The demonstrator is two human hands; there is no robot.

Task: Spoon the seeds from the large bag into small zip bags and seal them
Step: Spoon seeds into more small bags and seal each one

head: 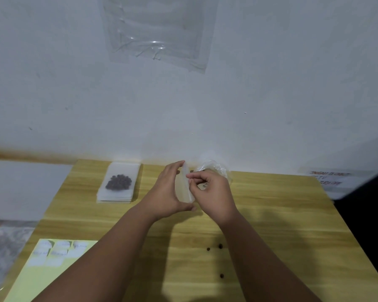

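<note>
Over the yellow wooden desk (271, 214), the left hand (168, 192) gripped a small clear plastic zip bag (184, 188) edge-on between thumb and fingers. The right hand (214, 192) pinched its rim. The crumpled clear large bag (216, 168) lay just behind.

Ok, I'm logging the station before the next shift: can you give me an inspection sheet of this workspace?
Surface: wooden table.
Job's things: small zip bag between both hands; crumpled large bag behind it; filled bag of seeds atop stack of empty bags, left.
Clutter: three loose seeds near the front; yellow label sheet front left.
Grippers: left hand holds the small zip bag; right hand pinches its edge.
Cables: nothing seen.
Surroundings: white wall, clear plastic taped on it; paper sign at right.
</note>
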